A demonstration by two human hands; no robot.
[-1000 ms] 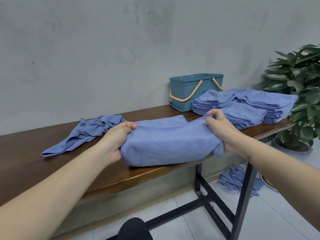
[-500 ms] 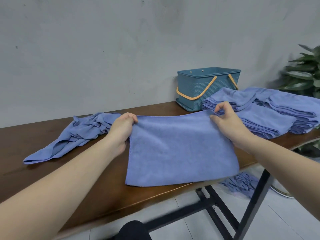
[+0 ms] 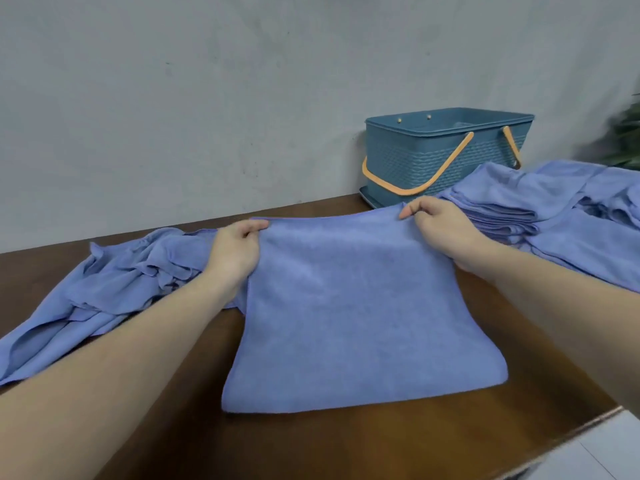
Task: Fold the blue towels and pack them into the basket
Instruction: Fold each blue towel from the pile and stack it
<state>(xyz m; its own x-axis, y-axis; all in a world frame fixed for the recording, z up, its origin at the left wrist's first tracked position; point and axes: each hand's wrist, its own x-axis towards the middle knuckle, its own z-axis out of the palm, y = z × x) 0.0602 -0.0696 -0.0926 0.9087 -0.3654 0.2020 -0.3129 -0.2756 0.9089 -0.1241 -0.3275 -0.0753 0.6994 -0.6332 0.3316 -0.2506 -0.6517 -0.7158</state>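
Observation:
A blue towel (image 3: 356, 313) lies spread flat on the brown table (image 3: 346, 445), folded over so its near edge is a rounded fold. My left hand (image 3: 235, 251) pinches the far left corner and my right hand (image 3: 440, 226) pinches the far right corner. A teal basket (image 3: 446, 154) with orange handles stands against the wall behind my right hand. Stacks of folded blue towels (image 3: 540, 209) lie at the right of the table. A crumpled pile of blue towels (image 3: 114, 285) lies on the left.
A grey wall runs close behind the table. Leaves of a plant (image 3: 628, 140) show at the right edge. The table's near right corner ends at a pale tiled floor (image 3: 588, 452).
The towel was bunched between my hands at the table's front edge; it has since been drawn out and laid flat on the table. The view has shifted closer and lower.

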